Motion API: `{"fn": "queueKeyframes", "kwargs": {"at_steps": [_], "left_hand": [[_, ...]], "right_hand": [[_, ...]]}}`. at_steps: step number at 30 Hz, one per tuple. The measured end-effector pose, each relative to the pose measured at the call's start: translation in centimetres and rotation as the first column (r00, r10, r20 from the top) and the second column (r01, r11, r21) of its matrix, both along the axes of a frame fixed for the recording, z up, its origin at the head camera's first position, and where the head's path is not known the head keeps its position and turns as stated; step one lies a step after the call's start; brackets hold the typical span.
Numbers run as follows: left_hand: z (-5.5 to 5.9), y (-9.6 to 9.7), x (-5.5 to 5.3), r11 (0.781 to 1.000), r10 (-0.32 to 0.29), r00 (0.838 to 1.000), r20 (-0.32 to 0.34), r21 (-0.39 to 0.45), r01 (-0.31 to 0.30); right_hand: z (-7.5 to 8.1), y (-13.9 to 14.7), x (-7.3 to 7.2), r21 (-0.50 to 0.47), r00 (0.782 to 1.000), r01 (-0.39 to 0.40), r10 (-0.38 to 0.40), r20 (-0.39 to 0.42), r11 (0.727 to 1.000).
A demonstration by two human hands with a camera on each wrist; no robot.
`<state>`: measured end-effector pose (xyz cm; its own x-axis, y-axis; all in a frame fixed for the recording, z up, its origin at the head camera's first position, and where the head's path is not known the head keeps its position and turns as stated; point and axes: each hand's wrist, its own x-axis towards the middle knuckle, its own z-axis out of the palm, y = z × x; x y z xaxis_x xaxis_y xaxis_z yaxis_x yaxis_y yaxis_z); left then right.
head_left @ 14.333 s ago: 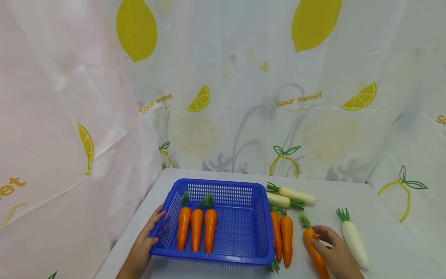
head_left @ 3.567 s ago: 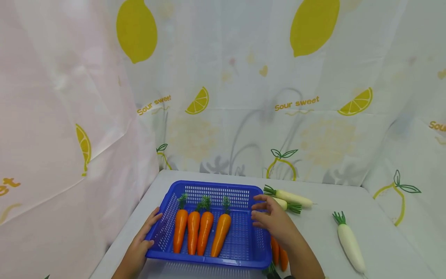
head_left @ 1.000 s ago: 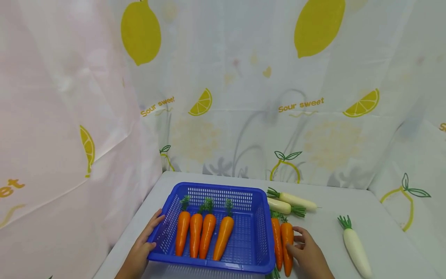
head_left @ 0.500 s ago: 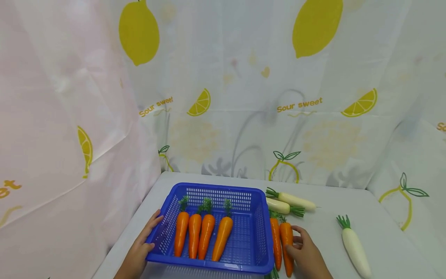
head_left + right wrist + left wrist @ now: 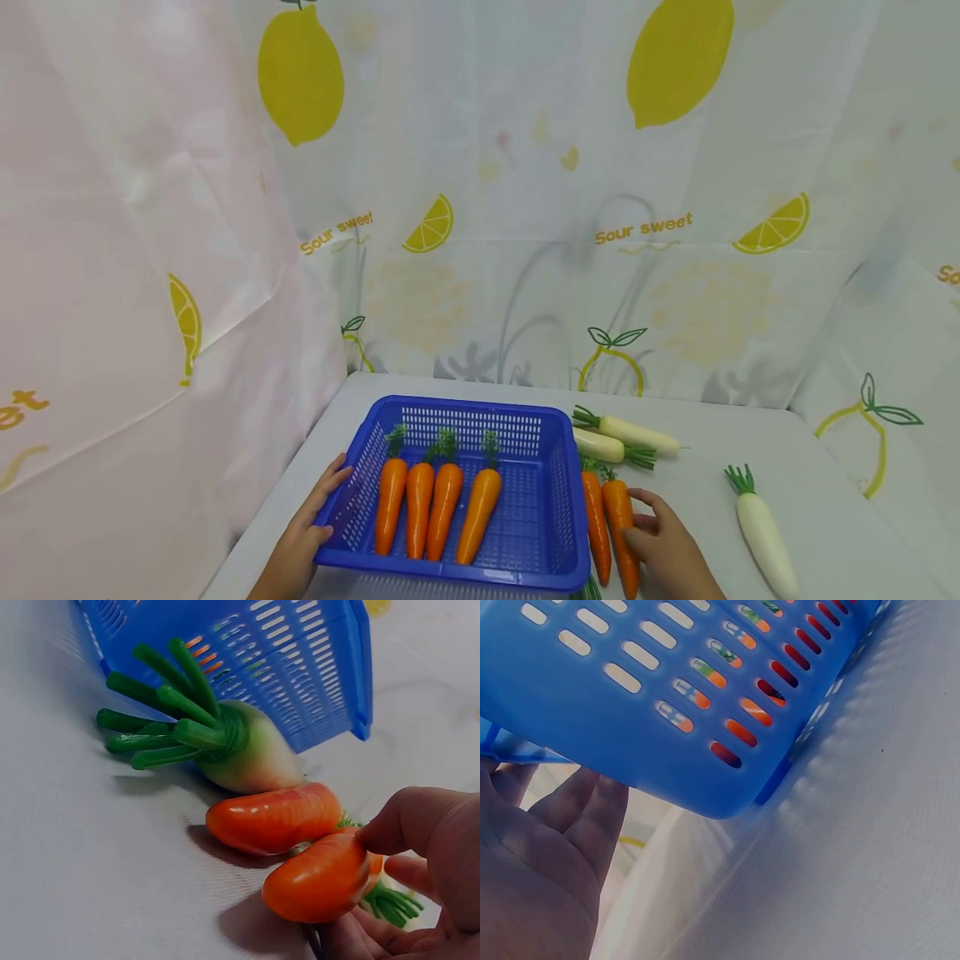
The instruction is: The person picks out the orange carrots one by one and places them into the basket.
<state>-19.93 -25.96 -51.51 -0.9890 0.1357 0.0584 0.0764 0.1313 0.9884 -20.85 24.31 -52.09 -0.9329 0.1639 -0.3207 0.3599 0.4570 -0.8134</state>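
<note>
My left hand (image 5: 296, 537) holds the left rim of a blue plastic basket (image 5: 480, 572), fingers over the side and thumb at the near corner. In the left wrist view its fingertips disappear behind the basket rim (image 5: 607, 771). Several orange carrots (image 5: 480, 517) with green tops lie side by side inside. Right of the basket, my right hand (image 5: 667, 546) pinches a carrot (image 5: 618, 517), thumb on top and fingers beneath in the right wrist view. Another carrot (image 5: 277, 817) lies beside it, between it and a white radish (image 5: 255, 750) near the basket wall.
Two white radishes (image 5: 637, 433) lie behind the carrots, at the basket's right side. A further radish (image 5: 767, 537) rests alone at the right of the white table (image 5: 705, 492). Lemon-printed cloth (image 5: 480, 275) hangs around the back and sides.
The carrot my right hand held earlier at the right now lies in the basket. That hand has since moved to another carrot, whose near end has just swung slightly right. The left hand stays put.
</note>
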Motion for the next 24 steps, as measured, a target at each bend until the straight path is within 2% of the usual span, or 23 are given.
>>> {"fn": "queueKeyframes", "kwargs": {"at_steps": [4,12,18,24], "left_hand": [[-0.1,-0.1,0.1,1.000,-0.014,1.000,0.000,0.011,0.014],[-0.1,-0.2,0.1,0.998,-0.043,0.998,-0.039,0.049,0.045],[-0.2,-0.2,0.0,1.000,-0.014,1.000,0.001,0.011,0.014],[-0.1,0.0,-0.2,1.000,0.003,1.000,0.005,-0.010,-0.003]], "right_hand": [[0.1,0.3,0.2,-0.081,1.000,0.015,-0.014,0.012,0.997],[0.4,1.0,0.1,-0.144,0.999,0.044,-0.039,0.037,0.989],[0.4,0.8,0.2,-0.182,0.998,0.063,-0.059,0.025,0.981],[0.3,0.4,0.1,-0.229,0.991,0.132,-0.125,0.045,0.964]]}}
